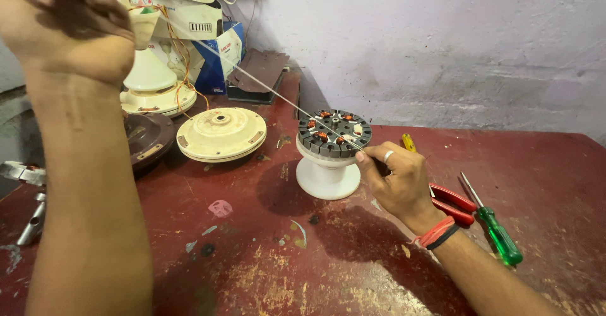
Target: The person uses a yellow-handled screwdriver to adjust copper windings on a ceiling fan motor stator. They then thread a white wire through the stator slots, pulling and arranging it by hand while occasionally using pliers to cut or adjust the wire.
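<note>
Stator core point(334, 133) with copper coils in its slots sits on a white round stand point(327, 176) near the middle of the red table point(353, 259). A thin strip point(278, 95) runs taut from the raised left hand point(66, 22) – closed around its far end – down to the right hand point(396, 176), whose fingers pinch it at the core's near rim. Doing this well likely means keeping the strip straight and in line with the slot, the right hand guiding low while the left holds steady tension. Red-handled pliers point(451, 203) and a green screwdriver point(495, 231) lie just beside the right wrist.
</note>
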A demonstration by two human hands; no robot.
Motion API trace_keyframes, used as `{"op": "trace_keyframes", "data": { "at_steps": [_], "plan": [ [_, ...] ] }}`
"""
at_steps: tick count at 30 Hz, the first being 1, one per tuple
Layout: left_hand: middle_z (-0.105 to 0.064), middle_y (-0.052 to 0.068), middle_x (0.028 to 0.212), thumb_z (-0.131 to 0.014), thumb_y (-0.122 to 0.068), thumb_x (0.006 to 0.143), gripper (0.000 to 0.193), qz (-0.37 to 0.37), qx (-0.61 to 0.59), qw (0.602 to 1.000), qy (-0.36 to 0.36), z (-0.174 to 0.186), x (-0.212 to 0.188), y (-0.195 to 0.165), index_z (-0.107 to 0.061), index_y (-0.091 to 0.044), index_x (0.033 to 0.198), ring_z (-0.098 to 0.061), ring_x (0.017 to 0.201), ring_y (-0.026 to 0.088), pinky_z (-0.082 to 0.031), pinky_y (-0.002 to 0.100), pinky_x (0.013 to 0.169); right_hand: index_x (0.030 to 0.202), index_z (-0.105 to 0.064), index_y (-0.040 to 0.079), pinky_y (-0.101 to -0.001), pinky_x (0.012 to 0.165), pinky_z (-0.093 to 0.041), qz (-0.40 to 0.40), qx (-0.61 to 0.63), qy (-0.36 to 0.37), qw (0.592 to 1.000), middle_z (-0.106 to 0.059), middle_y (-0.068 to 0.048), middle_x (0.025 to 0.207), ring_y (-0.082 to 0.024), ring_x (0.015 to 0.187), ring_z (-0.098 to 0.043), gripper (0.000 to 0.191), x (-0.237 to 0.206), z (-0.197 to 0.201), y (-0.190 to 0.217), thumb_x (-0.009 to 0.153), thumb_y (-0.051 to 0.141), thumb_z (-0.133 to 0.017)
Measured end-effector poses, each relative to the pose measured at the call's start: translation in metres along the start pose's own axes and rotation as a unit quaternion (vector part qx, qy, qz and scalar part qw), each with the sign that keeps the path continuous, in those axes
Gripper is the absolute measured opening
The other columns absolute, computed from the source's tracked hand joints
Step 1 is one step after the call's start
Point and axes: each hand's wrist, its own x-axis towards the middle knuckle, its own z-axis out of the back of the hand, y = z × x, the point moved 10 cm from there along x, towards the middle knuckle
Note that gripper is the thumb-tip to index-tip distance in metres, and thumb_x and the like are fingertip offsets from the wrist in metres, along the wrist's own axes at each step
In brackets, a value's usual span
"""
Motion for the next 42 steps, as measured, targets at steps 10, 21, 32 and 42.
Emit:
{"op": "trace_keyframes", "data": {
  "at_steps": [10, 21, 32, 42],
  "plan": [
    [-0.073, 0.012, 0.092, -0.052, -0.023, 0.099, 0.022, -0.154, -0.03, 0.984, -0.088, 0.036, 0.014, -0.04, -0.065, -0.006, 0.097, -0.074, 0.084, 0.025, -0.065, 0.042, 0.081, 0.081, -0.076, 0.001, -0.0328, 0.047, -0.044, 0.01, -0.016, 0.0, 1.0, -0.068, -0.009, 0.064, -0.016, 0.051, -0.061, 0.013, -0.002, -0.003, -0.001, 0.087, 0.012, -0.074],
    [-0.071, 0.003, 0.077, -0.07, -0.024, 0.093, 0.016, 0.119, 0.509, 0.814, 0.253, -0.128, -0.072, 0.1, -0.073, -0.008, 0.091, -0.06, 0.064, 0.01, -0.043, 0.026, 0.055, 0.087, -0.076, 0.0, -0.0246, 0.049, -0.051, 0.071, 0.031, -0.012, 0.997, -0.069, -0.005, 0.061, -0.01, 0.051, -0.065, 0.018, 0.001, 0.008, 0.02, 0.089, 0.018, -0.071],
    [-0.072, 0.002, 0.07, -0.07, -0.022, 0.092, 0.022, 0.334, 0.476, 0.699, 0.416, -0.162, -0.151, 0.246, -0.078, -0.002, 0.088, -0.052, 0.054, 0.004, -0.041, 0.023, 0.05, 0.118, -0.065, 0.001, -0.0245, 0.053, -0.047, 0.155, 0.066, -0.113, 0.979, -0.066, -0.002, 0.073, -0.009, 0.058, -0.06, 0.032, -0.007, 0.032, 0.066, 0.091, 0.005, -0.081],
    [-0.071, 0.006, 0.067, -0.067, -0.018, 0.092, 0.022, 0.399, 0.482, 0.675, 0.392, -0.142, -0.166, 0.28, -0.075, 0.0, 0.083, -0.053, 0.052, 0.009, -0.037, 0.025, 0.048, 0.108, -0.073, 0.005, -0.0281, 0.057, -0.053, 0.222, -0.021, -0.111, 0.968, -0.07, -0.008, 0.086, -0.016, 0.071, -0.068, 0.018, -0.011, 0.035, 0.083, 0.091, 0.002, -0.079]
  ]
}}
